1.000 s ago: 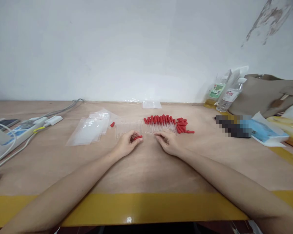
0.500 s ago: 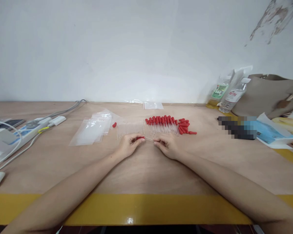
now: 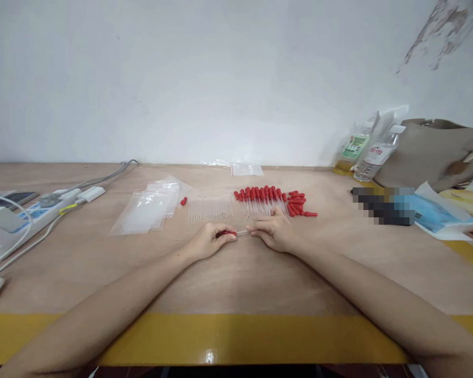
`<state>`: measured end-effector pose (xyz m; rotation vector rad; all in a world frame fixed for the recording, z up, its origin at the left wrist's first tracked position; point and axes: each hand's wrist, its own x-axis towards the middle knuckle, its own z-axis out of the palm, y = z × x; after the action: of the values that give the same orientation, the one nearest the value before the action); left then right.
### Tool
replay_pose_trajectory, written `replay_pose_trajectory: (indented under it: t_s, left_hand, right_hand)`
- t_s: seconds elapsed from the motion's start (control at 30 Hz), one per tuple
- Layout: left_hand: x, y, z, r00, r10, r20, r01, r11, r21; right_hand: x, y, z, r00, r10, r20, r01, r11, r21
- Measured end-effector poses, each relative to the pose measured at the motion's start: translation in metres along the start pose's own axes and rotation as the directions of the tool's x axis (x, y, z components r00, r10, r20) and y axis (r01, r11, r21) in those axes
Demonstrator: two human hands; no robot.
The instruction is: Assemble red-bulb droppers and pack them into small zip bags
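My left hand (image 3: 209, 241) is closed in a pinch on a small red rubber bulb (image 3: 229, 233). My right hand (image 3: 274, 231) pinches a thin clear glass tube (image 3: 242, 232), whose end meets the bulb between the two hands. Just behind the hands lie a row of bare clear tubes (image 3: 210, 208), a row of droppers with red bulbs fitted (image 3: 260, 199) and a small pile of loose red bulbs (image 3: 297, 205). One stray red bulb (image 3: 183, 201) lies to the left of the bare tubes.
Clear zip bags (image 3: 147, 211) lie at the left, with one more (image 3: 246, 169) by the wall. A power strip with cables (image 3: 43, 207) sits far left. Two bottles (image 3: 364, 149), a tan bag (image 3: 433, 152) and a blue packet (image 3: 433, 212) stand at the right. The wooden table has a yellow front edge (image 3: 236, 338).
Both hands have drawn slightly nearer to me and closer together. The bulb and tube, apart a second ago, now meet end to end.
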<state>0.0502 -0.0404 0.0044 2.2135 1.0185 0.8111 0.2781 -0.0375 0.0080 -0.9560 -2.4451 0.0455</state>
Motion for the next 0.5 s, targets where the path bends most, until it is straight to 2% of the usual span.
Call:
replay_pose_trajectory:
  t_s: [0.2,0.5]
  left_hand:
    - [-0.001,0.001,0.002,0.999,0.016,-0.047,-0.01,0.994,0.113]
    - [-0.003,0.0,0.003,0.996,0.067,-0.065,-0.059,0.992,0.111]
  right_hand:
    - [0.001,-0.01,0.001,1.0,0.023,-0.01,-0.024,0.999,-0.046]
    - [0.006,-0.024,0.003,0.991,0.12,0.054,-0.12,0.993,-0.008]
